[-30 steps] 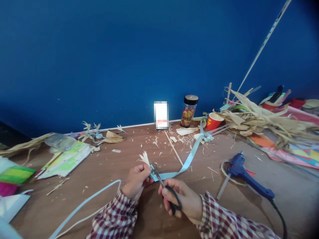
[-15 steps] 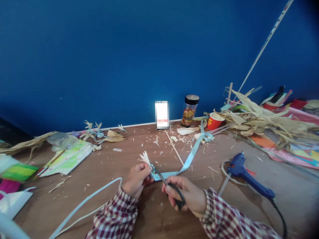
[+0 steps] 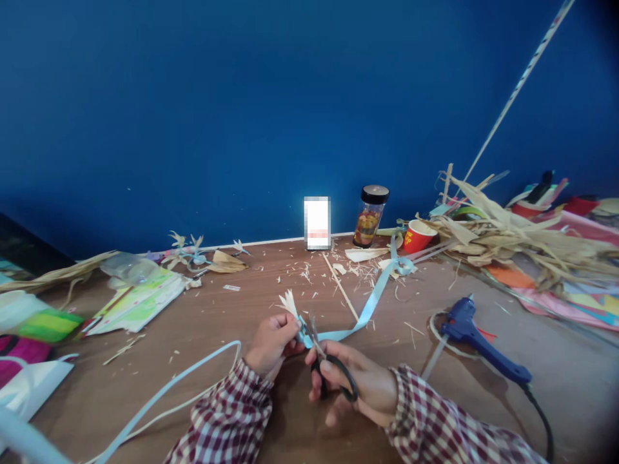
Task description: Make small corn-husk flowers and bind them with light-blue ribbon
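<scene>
My left hand [image 3: 276,340] pinches a small pale corn-husk flower [image 3: 289,303] with its petals pointing up. Light blue ribbon wraps the flower's base below the petals. My right hand [image 3: 360,377] has its thumb and fingers in the black handles of a pair of scissors [image 3: 316,338]. The blades are apart and sit right beside the wrapped base, across the ribbon. From behind the blades a long blue ribbon [image 3: 370,306] runs to the back right of the table. Whether the ribbon is still joined at the blades I cannot tell.
A blue glue gun [image 3: 467,325] lies to the right, its cord trailing forward. Behind stand a jar [image 3: 370,222], a red paper cup [image 3: 416,237] and a pile of dry husks [image 3: 512,225]. Husk scraps litter the table [image 3: 232,309]. A white cord [image 3: 184,370] loops at left.
The scissor blades have opened and swung more upright beside the flower's base. Some fingers of my right hand have spread downward. My view has shifted slightly left.
</scene>
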Motion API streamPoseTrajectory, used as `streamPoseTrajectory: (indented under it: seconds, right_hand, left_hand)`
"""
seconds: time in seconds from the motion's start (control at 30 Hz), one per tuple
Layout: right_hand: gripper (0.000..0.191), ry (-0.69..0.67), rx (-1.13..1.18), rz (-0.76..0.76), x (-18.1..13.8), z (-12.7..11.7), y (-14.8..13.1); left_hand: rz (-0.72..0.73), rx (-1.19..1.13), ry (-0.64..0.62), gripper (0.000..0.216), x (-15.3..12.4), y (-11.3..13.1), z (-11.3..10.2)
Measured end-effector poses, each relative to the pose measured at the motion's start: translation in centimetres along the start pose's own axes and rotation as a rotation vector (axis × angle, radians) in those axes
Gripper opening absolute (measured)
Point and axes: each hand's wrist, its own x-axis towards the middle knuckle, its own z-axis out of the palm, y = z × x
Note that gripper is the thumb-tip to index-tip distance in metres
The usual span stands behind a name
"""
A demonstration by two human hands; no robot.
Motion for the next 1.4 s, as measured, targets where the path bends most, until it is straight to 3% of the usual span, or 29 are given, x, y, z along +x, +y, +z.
streamPoseTrajectory:
  seconds: [0.63,0.87,1.4]
  right_hand:
    - [0.041,0.219,-0.117,-0.010,0.51,0.42,0.20]
    - [0.041,0.231,-0.039,-0.016,0.50,0.11,0.04]
    - [0.042,0.222,-0.122,0.003,0.40,0.62,0.06]
  left_hand:
    - [0.026,0.047,0.039,0.029,-0.10,-0.13,0.29]
    - [0.042,0.040,0.041,0.029,0.29,-0.49,-0.01]
    - [0.024,0.046,0.012,0.030,0.00,-0.27,0.17]
